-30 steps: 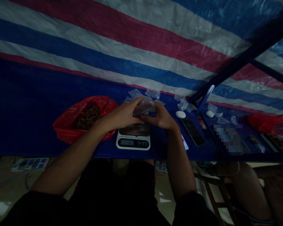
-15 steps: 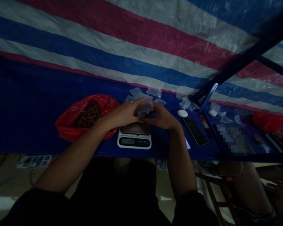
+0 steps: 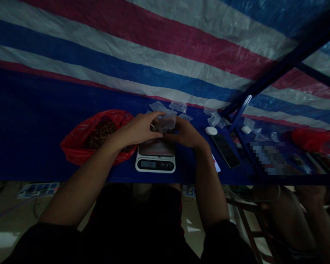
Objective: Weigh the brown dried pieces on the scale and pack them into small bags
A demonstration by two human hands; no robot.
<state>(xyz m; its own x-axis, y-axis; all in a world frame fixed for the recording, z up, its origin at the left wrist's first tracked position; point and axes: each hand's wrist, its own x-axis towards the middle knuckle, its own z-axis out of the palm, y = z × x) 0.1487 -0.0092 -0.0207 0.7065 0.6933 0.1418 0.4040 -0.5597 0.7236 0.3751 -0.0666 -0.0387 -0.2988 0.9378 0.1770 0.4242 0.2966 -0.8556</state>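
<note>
Clear plastic bag (image 3: pixel 166 123) pinched between left hand (image 3: pixel 136 129) and right hand (image 3: pixel 184 134), above a digital scale (image 3: pixel 155 165).

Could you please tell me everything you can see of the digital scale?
This white digital scale has a dark, glossy platform on top and a lit display with hard-to-read digits. It sits flat on blue sheeting near the edge, beneath the left hand and right hand; any contact is unclear.

Digital kitchen scale (image 3: pixel 155 164) sits on the table edge side, just below both hands. Filled plastic bag (image 3: pixel 81 146) lies beside the left hand (image 3: pixel 134 128). Small plastic bags (image 3: pixel 158 106) lie behind the hands. Smartphone (image 3: pixel 226 151) lies right of the right hand (image 3: pixel 184 134).
</note>
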